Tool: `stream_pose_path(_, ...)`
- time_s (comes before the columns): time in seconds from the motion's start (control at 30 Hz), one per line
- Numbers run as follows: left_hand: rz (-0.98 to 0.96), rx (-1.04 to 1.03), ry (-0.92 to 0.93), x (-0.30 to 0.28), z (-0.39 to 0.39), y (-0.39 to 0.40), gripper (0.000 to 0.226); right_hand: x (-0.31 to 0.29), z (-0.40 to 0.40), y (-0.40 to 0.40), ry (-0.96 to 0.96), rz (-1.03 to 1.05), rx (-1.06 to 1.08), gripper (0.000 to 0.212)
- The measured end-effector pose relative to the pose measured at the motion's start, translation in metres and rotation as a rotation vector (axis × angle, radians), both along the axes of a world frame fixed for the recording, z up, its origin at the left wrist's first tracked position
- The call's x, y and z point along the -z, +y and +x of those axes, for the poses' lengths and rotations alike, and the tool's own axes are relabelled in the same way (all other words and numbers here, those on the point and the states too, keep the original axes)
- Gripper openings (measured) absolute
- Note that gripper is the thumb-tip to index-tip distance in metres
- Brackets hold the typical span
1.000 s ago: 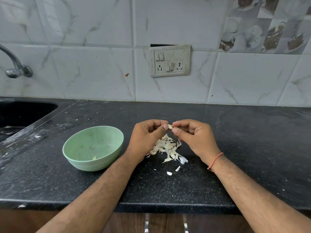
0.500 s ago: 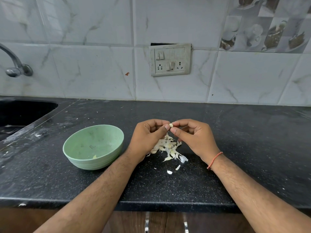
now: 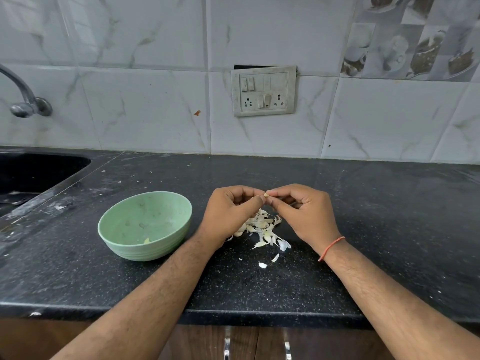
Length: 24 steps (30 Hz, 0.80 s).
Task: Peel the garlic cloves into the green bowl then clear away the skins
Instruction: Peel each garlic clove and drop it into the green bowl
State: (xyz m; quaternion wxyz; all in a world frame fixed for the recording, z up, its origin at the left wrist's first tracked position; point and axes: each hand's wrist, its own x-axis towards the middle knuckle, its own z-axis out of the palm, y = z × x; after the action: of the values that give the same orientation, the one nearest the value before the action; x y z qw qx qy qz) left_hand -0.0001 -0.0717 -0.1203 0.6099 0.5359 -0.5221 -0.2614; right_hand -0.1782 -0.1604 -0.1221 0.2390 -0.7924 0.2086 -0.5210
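A small garlic clove [image 3: 266, 195] is pinched between the fingertips of my left hand [image 3: 231, 211] and my right hand [image 3: 302, 211], both held just above the black counter. Most of the clove is hidden by the fingers. Under the hands lies a heap of pale garlic skins [image 3: 262, 228], with two loose scraps [image 3: 262, 265] nearer to me. The green bowl [image 3: 122, 242] stands on the counter left of my left hand, with a small pale piece [image 3: 146, 240] lying at its bottom.
A black sink [image 3: 33, 172] is set into the counter at far left, a metal tap [image 3: 24, 102] above it. On the tiled wall behind hangs a switch and socket plate [image 3: 263, 90]. The counter's front edge [image 3: 259, 314] runs under my forearms.
Both hands have stayed together on the clove; the fingertips shifted slightly as they work it. The bowl and the heap of skins have not moved.
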Motion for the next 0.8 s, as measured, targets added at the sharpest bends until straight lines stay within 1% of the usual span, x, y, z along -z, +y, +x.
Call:
stream_pose_path(0.17, -0.007, -0.016, -0.009, -0.0008, -0.0001, 0.0008, 0.009, -0.002, -0.0017, 0.0021, 0.028, -0.109, 0.017, 0.014)
stream_pose_path(0.33, -0.008, -0.037, -0.045, -0.0001, 0.0001, 0.0015, 0.009, -0.0022, -0.0025, 0.0028, 0.047, -0.109, 0.0, 0.013)
stream_pose_path(0.6, -0.01, -0.069, -0.06, -0.0013, -0.0005, 0.0031, 0.009, -0.0027, -0.0018, 0.0045, 0.049, 0.044, -0.049, 0.014)
stream_pose_path(0.8, 0.011, -0.097, -0.069, -0.0019, -0.0018, 0.0027, 0.01, -0.0022, -0.0006, 0.0035, 0.025, 0.247, -0.129, 0.015)
